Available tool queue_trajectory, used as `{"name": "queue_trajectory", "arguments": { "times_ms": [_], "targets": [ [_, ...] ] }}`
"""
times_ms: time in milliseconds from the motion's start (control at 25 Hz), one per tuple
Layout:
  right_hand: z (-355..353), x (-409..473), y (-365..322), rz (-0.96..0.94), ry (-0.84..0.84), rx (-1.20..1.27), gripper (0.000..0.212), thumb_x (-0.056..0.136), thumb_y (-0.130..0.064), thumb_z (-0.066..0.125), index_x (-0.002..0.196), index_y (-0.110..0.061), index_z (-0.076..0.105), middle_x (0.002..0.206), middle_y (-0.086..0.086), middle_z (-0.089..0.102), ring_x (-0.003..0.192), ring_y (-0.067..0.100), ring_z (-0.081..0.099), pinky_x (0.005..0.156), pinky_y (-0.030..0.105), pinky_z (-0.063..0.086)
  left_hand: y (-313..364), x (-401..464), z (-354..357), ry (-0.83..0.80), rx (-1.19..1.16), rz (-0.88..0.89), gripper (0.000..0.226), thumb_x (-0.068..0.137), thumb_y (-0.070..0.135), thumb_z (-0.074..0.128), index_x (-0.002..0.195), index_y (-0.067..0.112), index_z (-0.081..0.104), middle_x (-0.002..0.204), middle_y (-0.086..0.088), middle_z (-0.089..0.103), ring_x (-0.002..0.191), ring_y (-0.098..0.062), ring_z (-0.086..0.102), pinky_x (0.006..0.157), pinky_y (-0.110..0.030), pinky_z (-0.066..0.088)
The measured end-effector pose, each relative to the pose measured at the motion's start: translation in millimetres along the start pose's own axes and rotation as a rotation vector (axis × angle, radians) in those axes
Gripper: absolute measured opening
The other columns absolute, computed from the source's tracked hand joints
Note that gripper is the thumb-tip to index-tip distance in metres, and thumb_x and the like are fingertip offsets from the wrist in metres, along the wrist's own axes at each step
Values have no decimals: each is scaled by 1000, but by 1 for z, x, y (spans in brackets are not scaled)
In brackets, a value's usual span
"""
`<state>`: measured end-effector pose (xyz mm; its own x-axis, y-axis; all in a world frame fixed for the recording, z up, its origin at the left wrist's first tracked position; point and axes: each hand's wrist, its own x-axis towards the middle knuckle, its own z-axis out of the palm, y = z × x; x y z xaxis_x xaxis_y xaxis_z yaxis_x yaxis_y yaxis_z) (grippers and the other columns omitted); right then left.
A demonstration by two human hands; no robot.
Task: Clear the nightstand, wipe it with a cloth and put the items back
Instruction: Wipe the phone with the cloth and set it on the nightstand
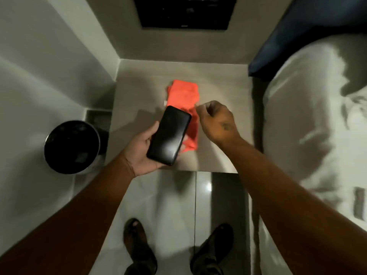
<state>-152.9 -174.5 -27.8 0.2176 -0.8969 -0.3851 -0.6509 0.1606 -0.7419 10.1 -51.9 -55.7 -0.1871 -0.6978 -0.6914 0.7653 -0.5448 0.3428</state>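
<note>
An orange cloth (pixel 183 95) lies folded in the middle of the beige nightstand top (pixel 222 86). My left hand (pixel 142 150) holds a black phone (pixel 168 135) palm-up above the nightstand's front edge, covering the cloth's near left part. My right hand (pixel 217 121) hovers just right of the cloth with its fingers curled in; whether the fingertips pinch the cloth's edge is hidden.
A round black waste bin (pixel 71 146) stands on the floor to the left of the nightstand. A bed with a white pillow (pixel 317 116) and dark blue headboard (pixel 309 30) fills the right. A dark panel (pixel 184 11) sits on the wall behind. My feet in sandals stand on glossy tiles.
</note>
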Motion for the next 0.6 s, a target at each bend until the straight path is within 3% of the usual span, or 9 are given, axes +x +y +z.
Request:
{"name": "queue_trajectory", "arguments": {
  "times_ms": [120, 240, 360, 440, 520, 600],
  "targets": [
    [48, 29, 0, -148, 62, -415, 44, 91, -43, 57, 123, -12, 58, 128, 18, 53, 120, 40, 50, 102, 43, 43, 11, 1, -40, 40, -92, 67, 56, 101, 54, 38, 122, 13, 69, 118, -14, 70, 96, -31, 68, 84, -40, 55],
    [91, 53, 3, -202, 82, -711, 60, 90, -49, 53, 138, -14, 42, 139, 21, 39, 122, 45, 43, 99, 53, 41, 22, 7, -66, 88, -114, 101, 59, 103, 54, 35, 126, 11, 69, 121, -15, 68, 99, -30, 66, 89, -42, 48],
    [104, 60, 15, -181, 39, -496, 48, 98, -33, 46, 143, -15, 40, 139, 24, 38, 112, 49, 54, 93, 48, 47, 28, 16, -77, 161, -161, 124, 62, 103, 54, 37, 142, 9, 54, 133, -19, 61, 103, -31, 65, 89, -42, 51],
    [97, 36, 11, -180, 23, -277, 47, 101, -31, 43, 145, -14, 43, 130, 25, 45, 107, 45, 57, 90, 40, 45, 31, 23, -73, 197, -207, 154, 64, 103, 53, 35, 145, 8, 51, 124, -19, 64, 98, -30, 64, 84, -40, 50],
    [99, -18, 6, -343, 64, -243, 49, 100, -37, 43, 145, -18, 47, 118, 21, 52, 102, 37, 55, 86, 39, 41, 29, 25, -57, 217, -188, 157, 61, 102, 52, 36, 137, 7, 57, 111, -16, 67, 92, -27, 67, 81, -36, 53],
    [116, -70, -2, -502, 4, -401, 49, 98, -42, 44, 143, -26, 51, 123, 15, 53, 109, 34, 48, 88, 41, 37, 13, 21, -42, 233, -129, 124, 50, 101, 47, 36, 117, 9, 65, 101, -11, 69, 81, -20, 73, 73, -29, 60]
  ]
}}
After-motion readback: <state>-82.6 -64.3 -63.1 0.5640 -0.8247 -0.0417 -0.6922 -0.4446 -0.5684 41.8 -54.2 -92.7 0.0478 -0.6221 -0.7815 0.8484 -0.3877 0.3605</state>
